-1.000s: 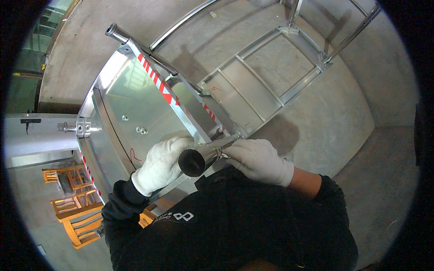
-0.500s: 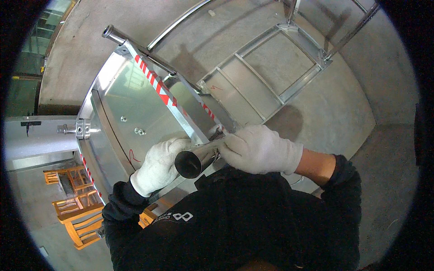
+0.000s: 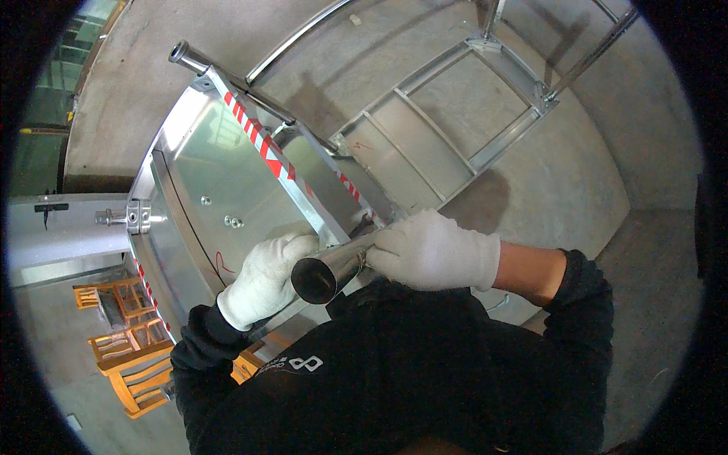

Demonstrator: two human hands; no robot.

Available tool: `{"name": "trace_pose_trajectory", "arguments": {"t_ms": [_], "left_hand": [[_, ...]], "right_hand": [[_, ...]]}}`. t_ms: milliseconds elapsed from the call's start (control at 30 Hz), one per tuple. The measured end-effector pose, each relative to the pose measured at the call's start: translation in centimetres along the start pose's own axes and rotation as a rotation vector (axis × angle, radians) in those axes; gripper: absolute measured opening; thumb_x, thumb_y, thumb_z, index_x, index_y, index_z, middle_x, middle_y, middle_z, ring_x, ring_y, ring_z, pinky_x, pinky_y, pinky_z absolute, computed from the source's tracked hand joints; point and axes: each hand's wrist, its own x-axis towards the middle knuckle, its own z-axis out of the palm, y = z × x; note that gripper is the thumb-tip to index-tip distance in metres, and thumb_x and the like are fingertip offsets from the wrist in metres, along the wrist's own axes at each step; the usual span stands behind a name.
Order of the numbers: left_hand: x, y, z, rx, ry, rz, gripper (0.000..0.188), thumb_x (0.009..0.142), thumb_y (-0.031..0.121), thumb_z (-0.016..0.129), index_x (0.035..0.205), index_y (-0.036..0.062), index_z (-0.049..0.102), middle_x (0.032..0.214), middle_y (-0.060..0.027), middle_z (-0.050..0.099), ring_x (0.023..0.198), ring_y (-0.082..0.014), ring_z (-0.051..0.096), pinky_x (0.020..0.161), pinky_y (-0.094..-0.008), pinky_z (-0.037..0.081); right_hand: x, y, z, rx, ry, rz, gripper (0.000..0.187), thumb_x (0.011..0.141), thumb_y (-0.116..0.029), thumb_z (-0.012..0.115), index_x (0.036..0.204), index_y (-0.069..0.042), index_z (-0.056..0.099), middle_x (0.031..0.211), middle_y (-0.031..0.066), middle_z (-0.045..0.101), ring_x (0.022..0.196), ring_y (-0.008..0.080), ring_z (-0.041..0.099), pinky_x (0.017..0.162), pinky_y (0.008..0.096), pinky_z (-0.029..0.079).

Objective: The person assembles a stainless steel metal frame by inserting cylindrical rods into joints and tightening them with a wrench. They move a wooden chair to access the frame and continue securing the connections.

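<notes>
A shiny round metal tube (image 3: pixel 343 262) with a dark capped end points toward me, just in front of my chest. It sits across the lower end of a metal rail (image 3: pixel 265 148) with red and white striped tape. My right hand (image 3: pixel 436 250), in a white knit glove, has its fingers closed round the tube's far part. On the tube's other side is my left hand (image 3: pixel 265 273), gloved too, its fingers curled against the tube near the capped end; the fingertips are partly hidden. Beyond both hands stands a large bright sheet-metal panel (image 3: pixel 205 163), with small bolts on its face.
A metal frame with crossbars (image 3: pixel 462 163) extends over the concrete floor (image 3: pixel 561 174) at the far right. A curved metal handrail (image 3: pixel 296 42) runs along the back. Wooden chairs (image 3: pixel 140 371) stand at the left, below a grey door (image 3: pixel 68 227).
The tube's capped end has shifted slightly left and tilted more toward me. My right hand has moved a little to the left along with it; my left hand stays almost in place.
</notes>
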Motion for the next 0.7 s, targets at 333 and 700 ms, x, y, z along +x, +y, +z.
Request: {"name": "trace_pose_trajectory", "arguments": {"t_ms": [333, 700], "left_hand": [[0.1, 0.9, -0.2, 0.033, 0.01, -0.022, 0.029, 0.077, 0.015, 0.068, 0.105, 0.0098, 0.059, 0.089, -0.0151, 0.06, 0.081, -0.0394, 0.062, 0.065, -0.0452, 0.049], [-0.1, 0.9, 0.2, -0.03, 0.129, 0.052, 0.031, 0.08, 0.018, 0.068, 0.109, 0.0086, 0.058, 0.094, -0.0153, 0.063, 0.085, -0.0396, 0.062, 0.069, -0.0451, 0.05]], "right_hand": [[-0.5, -4.3, 1.5, 1.727, -0.006, 1.067, 0.032, 0.099, -0.03, 0.055, 0.105, 0.001, 0.061, 0.08, 0.0082, 0.065, 0.065, 0.0154, 0.063, 0.057, 0.0285, 0.052], [-0.4, -4.6, 0.7, 1.663, 0.056, 0.994, 0.033, 0.099, -0.025, 0.053, 0.115, 0.003, 0.056, 0.09, 0.0132, 0.067, 0.071, 0.0189, 0.067, 0.064, 0.0296, 0.056]]}}
